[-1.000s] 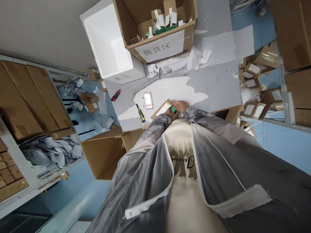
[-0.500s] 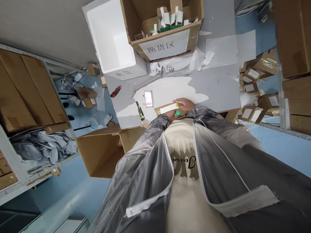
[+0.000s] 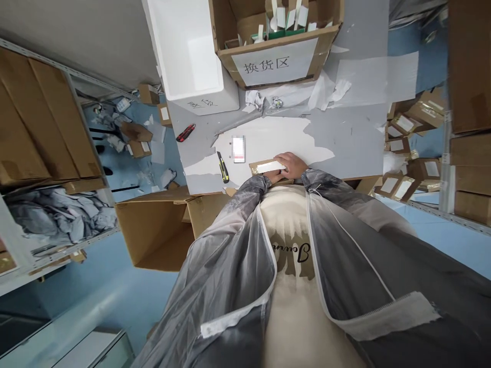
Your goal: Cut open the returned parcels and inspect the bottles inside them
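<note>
A small flat cardboard box [image 3: 253, 169] with a white label [image 3: 268, 166] and shiny tape lies at the table's near edge, against my body. My right hand [image 3: 292, 164] is curled over its right end, fingers on the label side. Close beside it, my left hand [image 3: 273, 176] grips the near side of the box, its fingers partly covered by the right hand. To the left of the box lies a phone-like rectangle [image 3: 239, 149] with a blurred screen. A yellow-and-black box cutter [image 3: 223, 167] rests further left, and a red-and-black box cutter [image 3: 186, 133] beyond that.
A white foam bin [image 3: 203, 99] and a large carton [image 3: 278, 61] holding small boxes stand at the table's back. Crumpled paper [image 3: 253, 99] lies before them. An open carton [image 3: 153, 230] is at the left below the table. Boxes [image 3: 406, 125] fill the right shelf.
My right hand has closed in over the box's right end, nearer my left hand. The green patch seen between the hands is now out of sight. The camera view has shifted slightly.
</note>
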A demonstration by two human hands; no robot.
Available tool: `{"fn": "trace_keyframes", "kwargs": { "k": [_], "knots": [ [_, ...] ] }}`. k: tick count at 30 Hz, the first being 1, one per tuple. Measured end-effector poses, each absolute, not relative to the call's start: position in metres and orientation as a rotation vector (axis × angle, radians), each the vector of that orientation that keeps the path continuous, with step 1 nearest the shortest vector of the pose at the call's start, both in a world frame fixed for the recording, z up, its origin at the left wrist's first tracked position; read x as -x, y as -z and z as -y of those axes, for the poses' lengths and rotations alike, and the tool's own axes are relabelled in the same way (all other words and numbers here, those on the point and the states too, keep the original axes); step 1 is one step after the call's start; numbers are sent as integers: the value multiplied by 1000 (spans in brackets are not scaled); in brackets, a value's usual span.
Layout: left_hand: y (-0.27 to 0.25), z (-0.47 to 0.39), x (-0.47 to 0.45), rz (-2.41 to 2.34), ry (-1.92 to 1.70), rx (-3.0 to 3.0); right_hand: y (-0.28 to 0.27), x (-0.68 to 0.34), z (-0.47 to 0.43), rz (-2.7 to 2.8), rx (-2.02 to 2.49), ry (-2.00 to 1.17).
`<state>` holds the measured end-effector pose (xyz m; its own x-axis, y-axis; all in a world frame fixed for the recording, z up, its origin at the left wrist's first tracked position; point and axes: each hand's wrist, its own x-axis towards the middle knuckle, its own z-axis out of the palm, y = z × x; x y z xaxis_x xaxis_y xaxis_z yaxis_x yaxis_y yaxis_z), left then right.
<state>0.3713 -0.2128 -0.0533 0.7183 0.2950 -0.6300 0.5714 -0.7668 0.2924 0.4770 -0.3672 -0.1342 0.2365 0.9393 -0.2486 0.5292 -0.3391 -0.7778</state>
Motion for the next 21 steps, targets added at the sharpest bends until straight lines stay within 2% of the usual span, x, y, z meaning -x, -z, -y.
{"fn": "trace_keyframes", "kwargs": {
  "k": [3,6,10,15,21],
  "knots": [
    [50,205,-361,-520,996,-2394,136,-479,361,1372,2073,-996],
    [34,195,-336,-489,1040,-2421,137,-479,359,1335,2151,-980],
    [19,187,-312,-844,897,-2649,133,-471,357,1283,2224,-981],
    [41,189,-333,-1237,1049,-2530,132,-465,348,1228,2146,-1001],
    [61,179,-353,-1231,1019,-2472,130,-450,333,850,2220,-913]
  ]
}}
